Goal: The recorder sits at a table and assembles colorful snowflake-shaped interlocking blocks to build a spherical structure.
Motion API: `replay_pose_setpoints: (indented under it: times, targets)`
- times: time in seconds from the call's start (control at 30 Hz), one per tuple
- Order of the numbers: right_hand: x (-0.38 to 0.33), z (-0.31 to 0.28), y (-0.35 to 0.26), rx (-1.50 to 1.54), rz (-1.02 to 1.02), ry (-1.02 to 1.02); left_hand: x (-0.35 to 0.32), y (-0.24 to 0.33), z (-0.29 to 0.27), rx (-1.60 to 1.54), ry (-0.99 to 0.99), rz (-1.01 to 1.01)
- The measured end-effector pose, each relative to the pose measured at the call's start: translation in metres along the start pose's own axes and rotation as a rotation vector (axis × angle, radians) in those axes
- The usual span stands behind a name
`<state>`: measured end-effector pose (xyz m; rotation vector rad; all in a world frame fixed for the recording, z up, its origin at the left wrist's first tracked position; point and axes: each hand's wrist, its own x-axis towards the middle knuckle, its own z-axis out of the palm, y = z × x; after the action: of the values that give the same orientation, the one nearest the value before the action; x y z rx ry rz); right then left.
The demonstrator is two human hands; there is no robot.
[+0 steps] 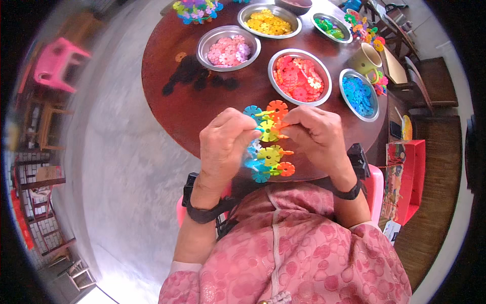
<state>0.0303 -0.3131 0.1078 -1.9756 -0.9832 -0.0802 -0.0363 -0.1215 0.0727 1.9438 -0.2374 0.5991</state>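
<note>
Over the near tabletop (202,109) edge, we held the snowflake-disc cluster (268,144) between both hands. Left hand (225,147) grip was closed on its left side, right hand (316,139) grip pinched the upper right discs. Cluster's long axis ran roughly vertical, equally near both. Red-disc bowl (299,77) sat just beyond, nearer our right.

round dark wooden table (172,101), grey polished floor (126,167), pink plastic stool (56,63), wooden chairs (430,83)
</note>
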Motion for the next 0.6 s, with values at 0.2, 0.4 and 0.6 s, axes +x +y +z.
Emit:
replay_pose_setpoints:
  times: [0.2, 0.4, 0.6]
  targets:
    - [0.011, -0.008, 0.014, 0.008, 0.016, 0.035, 0.0, -0.011, -0.011, -0.033, -0.01, -0.15]
    - [0.02, -0.06, 0.087, -0.52, 0.134, 0.091, 0.001, -0.028, -0.031, -0.059, 0.058, -0.209]
    - [0.023, -0.045, 0.109, -0.745, 0.138, -0.066, -0.002, -0.032, -0.03, -0.031, 0.084, -0.372]
